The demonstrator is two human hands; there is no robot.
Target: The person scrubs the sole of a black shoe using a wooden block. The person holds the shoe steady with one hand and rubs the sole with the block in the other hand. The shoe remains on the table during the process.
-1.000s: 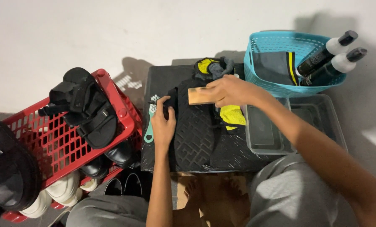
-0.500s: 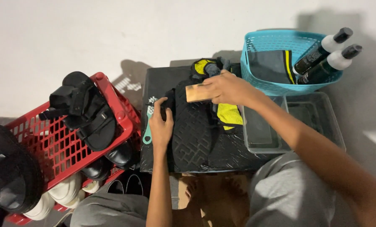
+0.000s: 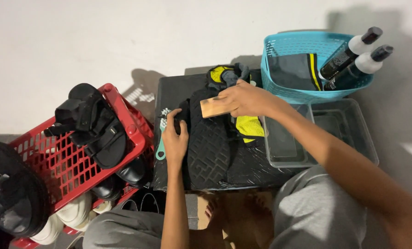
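Since half a second ago the right hand (image 3: 245, 97) has barely shifted, its fingers closed around a wooden-backed brush (image 3: 216, 108) pressed on the upturned sole of a black sandal (image 3: 210, 143), which lies on a black mat (image 3: 169, 94) in front of the person. On the sandal's left edge the left hand (image 3: 174, 138) is clamped, thumb and fingers gripping it, with a teal brush handle (image 3: 160, 150) just beside the wrist. A yellow cloth (image 3: 249, 125) lies under the right wrist, partly hidden. To the right, a clear plastic tray (image 3: 353, 124) sits on the floor; what is in it is hard to tell. Behind it, a turquoise basket (image 3: 289, 46) holds a folded dark cloth (image 3: 293, 70) and two spray bottles (image 3: 353, 57). At left, a red crate (image 3: 54, 157) carries black sandals (image 3: 95, 124), with white shoes (image 3: 72, 214) below, cut off by the frame.
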